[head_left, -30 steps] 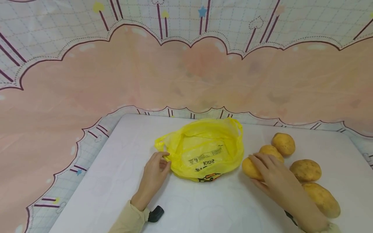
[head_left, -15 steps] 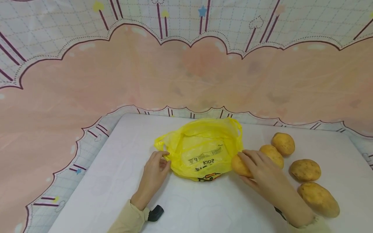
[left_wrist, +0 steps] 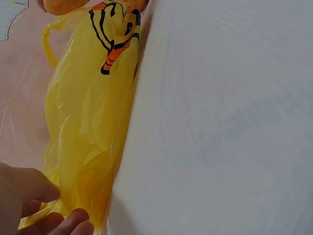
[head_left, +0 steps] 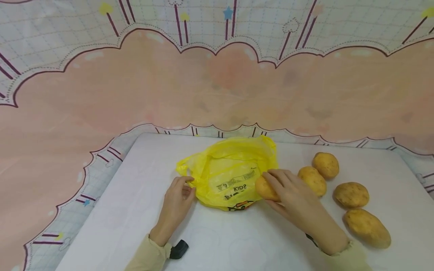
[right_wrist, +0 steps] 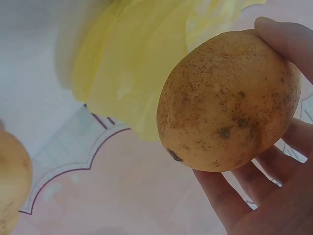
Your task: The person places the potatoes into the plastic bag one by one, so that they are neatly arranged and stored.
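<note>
Further left than half a second ago, our right hand clasps a potato at the yellow bag's right edge; our left hand pinches its left side. One potato is lifted; four loose potatoes remain on the worktop. Only the right wrist view shows us a dark blemish.
</note>
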Action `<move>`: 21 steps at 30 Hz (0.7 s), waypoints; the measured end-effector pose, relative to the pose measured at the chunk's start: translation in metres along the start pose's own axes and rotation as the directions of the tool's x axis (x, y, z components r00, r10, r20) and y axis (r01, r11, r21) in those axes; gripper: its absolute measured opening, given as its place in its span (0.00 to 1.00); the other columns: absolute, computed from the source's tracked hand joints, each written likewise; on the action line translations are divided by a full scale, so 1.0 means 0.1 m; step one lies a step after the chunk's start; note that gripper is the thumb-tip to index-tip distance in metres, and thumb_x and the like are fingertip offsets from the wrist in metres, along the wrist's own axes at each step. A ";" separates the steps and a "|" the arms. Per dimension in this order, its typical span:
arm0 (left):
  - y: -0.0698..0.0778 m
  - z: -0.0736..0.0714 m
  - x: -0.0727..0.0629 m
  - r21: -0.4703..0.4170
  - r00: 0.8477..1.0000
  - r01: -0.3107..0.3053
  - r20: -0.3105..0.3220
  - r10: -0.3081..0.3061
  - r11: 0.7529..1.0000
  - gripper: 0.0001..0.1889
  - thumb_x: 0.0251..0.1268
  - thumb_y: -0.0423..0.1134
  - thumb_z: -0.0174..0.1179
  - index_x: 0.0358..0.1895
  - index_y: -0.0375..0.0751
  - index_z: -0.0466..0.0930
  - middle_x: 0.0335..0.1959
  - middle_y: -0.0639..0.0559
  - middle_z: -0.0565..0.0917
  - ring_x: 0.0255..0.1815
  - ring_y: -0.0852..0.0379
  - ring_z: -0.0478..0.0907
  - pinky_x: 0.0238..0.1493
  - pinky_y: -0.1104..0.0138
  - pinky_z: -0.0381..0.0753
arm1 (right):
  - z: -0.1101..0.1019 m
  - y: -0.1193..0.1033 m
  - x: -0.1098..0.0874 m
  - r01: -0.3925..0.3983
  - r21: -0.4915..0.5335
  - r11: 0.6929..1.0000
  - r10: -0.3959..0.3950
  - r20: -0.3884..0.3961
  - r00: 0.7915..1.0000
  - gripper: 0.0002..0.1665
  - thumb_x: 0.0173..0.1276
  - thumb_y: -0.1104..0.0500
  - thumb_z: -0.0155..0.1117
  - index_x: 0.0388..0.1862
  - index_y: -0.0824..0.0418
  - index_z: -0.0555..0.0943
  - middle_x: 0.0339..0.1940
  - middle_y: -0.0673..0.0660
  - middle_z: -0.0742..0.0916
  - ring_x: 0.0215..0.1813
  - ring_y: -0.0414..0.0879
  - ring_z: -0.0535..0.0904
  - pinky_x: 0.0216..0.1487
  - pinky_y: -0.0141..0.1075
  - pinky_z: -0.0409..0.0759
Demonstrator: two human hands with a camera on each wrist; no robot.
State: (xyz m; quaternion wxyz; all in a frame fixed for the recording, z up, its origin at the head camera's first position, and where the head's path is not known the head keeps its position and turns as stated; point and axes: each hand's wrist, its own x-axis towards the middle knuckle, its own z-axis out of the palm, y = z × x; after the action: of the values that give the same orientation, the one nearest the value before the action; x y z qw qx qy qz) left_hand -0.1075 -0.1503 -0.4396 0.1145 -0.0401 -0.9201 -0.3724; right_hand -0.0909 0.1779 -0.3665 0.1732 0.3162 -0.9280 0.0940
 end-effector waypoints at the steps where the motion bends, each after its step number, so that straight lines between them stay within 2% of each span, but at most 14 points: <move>1: 0.00 0.00 0.00 -0.001 1.000 -0.002 -0.001 0.002 1.000 0.16 0.62 0.30 0.66 0.53 0.39 0.78 0.45 0.48 0.78 0.39 0.55 0.81 0.40 0.65 0.85 | 0.00 -0.01 0.01 0.000 0.003 1.000 0.000 0.000 1.000 0.41 0.54 0.50 0.80 0.64 0.63 0.74 0.58 0.61 0.80 0.59 0.56 0.76 0.58 0.51 0.80; 11: 0.01 0.01 0.00 -0.008 0.999 -0.047 -0.018 0.047 0.999 0.15 0.63 0.31 0.65 0.53 0.38 0.78 0.45 0.47 0.78 0.38 0.54 0.82 0.39 0.64 0.85 | -0.02 -0.09 0.11 0.001 0.018 1.000 -0.001 0.000 1.000 0.41 0.55 0.49 0.79 0.64 0.63 0.74 0.59 0.61 0.80 0.59 0.56 0.77 0.59 0.50 0.80; 21: 0.00 0.01 -0.01 0.004 0.998 -0.053 -0.021 0.053 0.999 0.15 0.63 0.31 0.65 0.52 0.38 0.78 0.45 0.47 0.78 0.38 0.54 0.82 0.39 0.64 0.85 | 0.05 -0.17 0.26 0.029 0.016 0.999 -0.029 0.011 1.000 0.41 0.56 0.49 0.78 0.65 0.62 0.73 0.60 0.59 0.79 0.60 0.54 0.75 0.60 0.47 0.79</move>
State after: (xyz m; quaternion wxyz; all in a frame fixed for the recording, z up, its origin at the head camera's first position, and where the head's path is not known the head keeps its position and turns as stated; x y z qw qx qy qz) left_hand -0.1070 -0.1496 -0.4410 0.1340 -0.0603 -0.9182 -0.3678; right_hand -0.1010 0.1487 -0.3604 0.1668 0.3316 -0.9235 0.0972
